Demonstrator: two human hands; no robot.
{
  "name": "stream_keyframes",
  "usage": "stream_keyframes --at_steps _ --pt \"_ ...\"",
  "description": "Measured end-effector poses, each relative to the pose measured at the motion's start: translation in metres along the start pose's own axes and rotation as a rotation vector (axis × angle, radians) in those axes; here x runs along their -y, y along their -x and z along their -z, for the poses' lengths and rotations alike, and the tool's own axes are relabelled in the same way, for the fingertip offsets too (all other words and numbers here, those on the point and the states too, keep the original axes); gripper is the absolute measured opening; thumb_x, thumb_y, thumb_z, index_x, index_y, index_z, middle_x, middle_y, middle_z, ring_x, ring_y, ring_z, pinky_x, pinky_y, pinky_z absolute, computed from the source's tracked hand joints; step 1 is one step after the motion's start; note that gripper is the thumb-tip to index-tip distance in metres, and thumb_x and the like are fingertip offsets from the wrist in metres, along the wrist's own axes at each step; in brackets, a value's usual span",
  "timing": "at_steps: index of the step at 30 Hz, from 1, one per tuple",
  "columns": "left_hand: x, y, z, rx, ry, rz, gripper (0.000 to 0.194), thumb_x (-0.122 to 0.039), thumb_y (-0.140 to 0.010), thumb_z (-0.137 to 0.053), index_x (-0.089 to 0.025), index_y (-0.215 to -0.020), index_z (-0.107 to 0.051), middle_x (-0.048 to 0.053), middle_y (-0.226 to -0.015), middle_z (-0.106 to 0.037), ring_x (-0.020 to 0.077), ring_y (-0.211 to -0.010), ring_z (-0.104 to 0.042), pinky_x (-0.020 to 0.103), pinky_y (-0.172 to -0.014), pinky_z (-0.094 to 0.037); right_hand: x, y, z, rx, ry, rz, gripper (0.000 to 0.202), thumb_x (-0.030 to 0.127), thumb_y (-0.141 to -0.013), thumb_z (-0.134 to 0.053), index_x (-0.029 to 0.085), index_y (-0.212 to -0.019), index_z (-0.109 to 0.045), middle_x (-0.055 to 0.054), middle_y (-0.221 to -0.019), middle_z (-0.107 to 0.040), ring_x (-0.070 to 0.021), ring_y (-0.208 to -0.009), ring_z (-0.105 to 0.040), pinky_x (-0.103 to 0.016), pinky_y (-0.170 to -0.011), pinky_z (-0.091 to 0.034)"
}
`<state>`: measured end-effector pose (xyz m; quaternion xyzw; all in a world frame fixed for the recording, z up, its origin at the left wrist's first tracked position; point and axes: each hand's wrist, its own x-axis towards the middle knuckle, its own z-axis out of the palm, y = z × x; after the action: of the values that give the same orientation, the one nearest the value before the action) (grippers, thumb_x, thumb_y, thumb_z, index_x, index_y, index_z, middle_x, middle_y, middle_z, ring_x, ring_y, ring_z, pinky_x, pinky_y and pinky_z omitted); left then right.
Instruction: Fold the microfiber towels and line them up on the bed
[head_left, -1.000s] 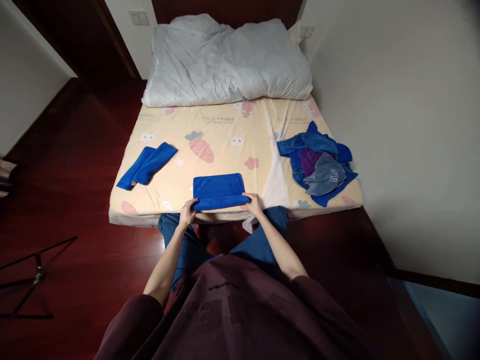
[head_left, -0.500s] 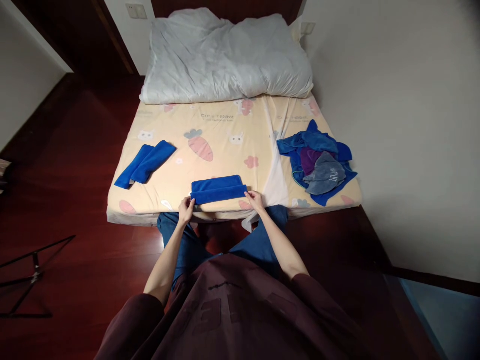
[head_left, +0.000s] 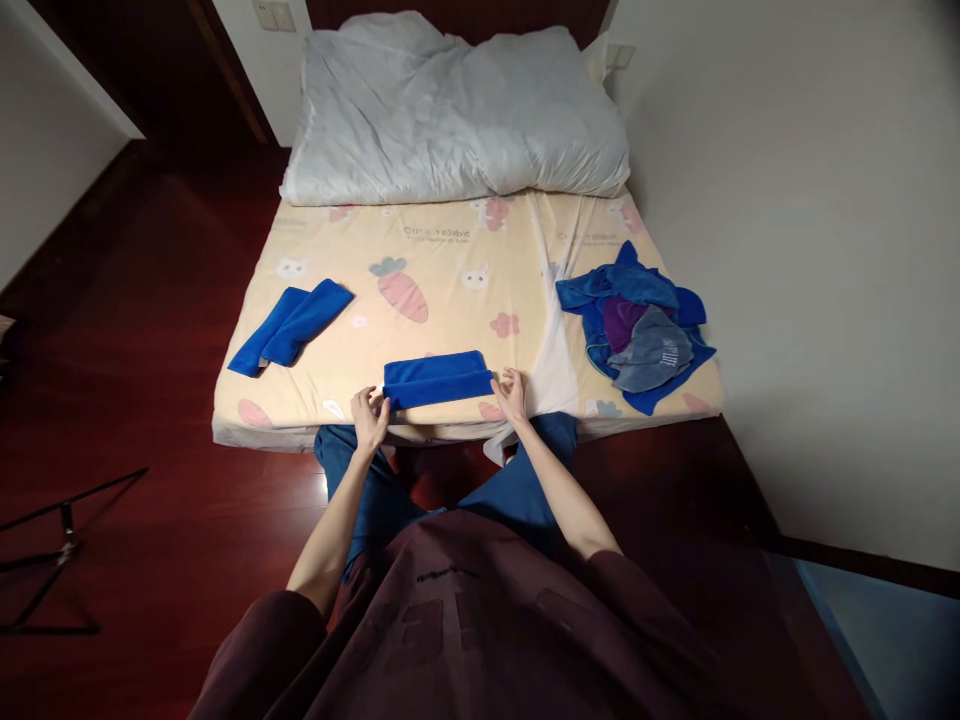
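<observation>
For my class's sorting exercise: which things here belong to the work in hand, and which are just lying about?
Work in hand:
- blue cloth, folded over, between left hand and right hand
- folded blue cloths at left, probably
- cloth heap at right, probably

Lying about, seemingly:
- pale quilt
- black stand legs, lower left

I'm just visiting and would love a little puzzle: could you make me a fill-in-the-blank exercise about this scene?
1. The folded cloth between the left hand and the right hand is ____ in colour.
2. The biggest vegetable printed on the bedsheet is a ____.
3. The crumpled pile of cloths lies toward the person's ____ side of the bed.

Missing words: blue; carrot; right.
</observation>
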<state>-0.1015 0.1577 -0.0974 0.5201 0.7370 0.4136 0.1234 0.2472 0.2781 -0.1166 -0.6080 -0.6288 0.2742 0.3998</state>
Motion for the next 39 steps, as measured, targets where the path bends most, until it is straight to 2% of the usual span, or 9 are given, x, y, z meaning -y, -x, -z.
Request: stream_keyframes --at_steps 2,6,11,17,22,25,31,34,39 --pt "-0.012 0.001 0.005 0.046 -0.101 -0.161 0.046 -0.040 -0.098 -0.054 -0.016 -0.137 -0.053 0.019 -0.144 -0.055 0.0308 -0.137 -0.050 0.049 -0.116 -0.040 0.017 0.003 0.005 0.009 0.084 0.146 0.051 0.044 -0.094 -0.056 0.018 -0.137 -0.056 -0.017 -0.132 -0.062 -0.0288 -0.117 -0.060 -0.046 -0.105 -0.049" --pt "-0.033 -0.001 0.002 0.305 -0.183 -0.381 0.043 -0.030 -0.100 -0.047 -0.021 -0.141 -0.056 0.013 -0.154 -0.050 0.0293 -0.147 -0.041 0.049 -0.121 -0.035 0.051 0.008 0.000 0.238 0.202 0.416 0.037 0.030 -0.098 -0.051 0.022 -0.131 -0.065 -0.011 -0.139 -0.061 -0.0284 -0.132 -0.053 -0.046 -0.118 -0.039" --pt "-0.034 -0.007 -0.015 0.448 -0.267 -0.405 0.055 -0.020 -0.094 -0.047 -0.016 -0.149 -0.052 0.012 -0.158 -0.047 0.0297 -0.151 -0.036 0.050 -0.125 -0.030 0.055 0.009 -0.016 0.426 0.345 0.544 0.042 0.020 -0.093 -0.053 0.022 -0.132 -0.067 -0.007 -0.146 -0.059 -0.0274 -0.136 -0.050 -0.048 -0.120 -0.036" --pt "-0.010 -0.013 -0.021 0.490 -0.366 -0.391 0.073 -0.005 -0.083 -0.043 -0.014 -0.155 -0.044 0.013 -0.162 -0.039 0.0288 -0.155 -0.027 0.053 -0.128 -0.023 0.026 0.005 -0.013 0.453 0.491 0.502 0.060 0.008 -0.087 -0.047 0.017 -0.145 -0.058 -0.008 -0.155 -0.052 -0.0264 -0.145 -0.042 -0.047 -0.122 -0.032" --pt "-0.010 -0.022 -0.027 0.487 -0.404 -0.386 0.076 -0.002 -0.083 -0.038 -0.013 -0.158 -0.038 0.016 -0.161 -0.040 0.0275 -0.155 -0.027 0.055 -0.127 -0.023 0.019 -0.004 -0.018 0.465 0.529 0.459 0.073 0.007 -0.078 -0.053 0.012 -0.151 -0.051 -0.012 -0.159 -0.046 -0.0301 -0.150 -0.036 -0.051 -0.124 -0.025" --pt "-0.011 -0.016 -0.023 0.485 -0.416 -0.395 0.072 -0.002 -0.086 -0.035 -0.013 -0.157 -0.041 0.017 -0.160 -0.043 0.0274 -0.154 -0.030 0.053 -0.127 -0.026 0.017 -0.005 -0.016 0.485 0.531 0.438 0.071 0.006 -0.077 -0.055 0.013 -0.147 -0.056 -0.012 -0.155 -0.052 -0.0318 -0.146 -0.042 -0.052 -0.121 -0.029" --pt "0.007 0.021 -0.001 0.541 -0.376 -0.438 0.074 -0.001 -0.082 -0.040 -0.015 -0.155 -0.044 0.013 -0.162 -0.041 0.0270 -0.153 -0.033 0.051 -0.128 -0.025 0.008 0.016 0.011 0.514 0.440 0.478 0.058 0.007 -0.085 -0.050 0.019 -0.139 -0.064 -0.007 -0.148 -0.060 -0.0278 -0.138 -0.052 -0.050 -0.115 -0.037" --pt "0.014 0.028 0.001 0.480 -0.275 -0.374 0.073 0.000 -0.081 -0.040 -0.019 -0.150 -0.050 0.009 -0.158 -0.047 0.0227 -0.150 -0.039 0.047 -0.126 -0.032 0.005 0.019 0.014 0.449 0.335 0.409 0.062 0.002 -0.078 -0.049 0.022 -0.134 -0.067 -0.005 -0.141 -0.065 -0.0248 -0.134 -0.055 -0.047 -0.114 -0.040" --pt "0.016 0.018 -0.003 0.394 -0.041 -0.229 0.063 -0.004 -0.076 -0.044 -0.019 -0.134 -0.063 0.009 -0.145 -0.061 0.0229 -0.141 -0.052 0.046 -0.121 -0.041 0.000 0.001 0.006 0.377 0.182 0.236 0.064 0.000 -0.063 -0.048 0.022 -0.118 -0.074 -0.005 -0.122 -0.074 -0.0239 -0.119 -0.062 -0.042 -0.108 -0.047"
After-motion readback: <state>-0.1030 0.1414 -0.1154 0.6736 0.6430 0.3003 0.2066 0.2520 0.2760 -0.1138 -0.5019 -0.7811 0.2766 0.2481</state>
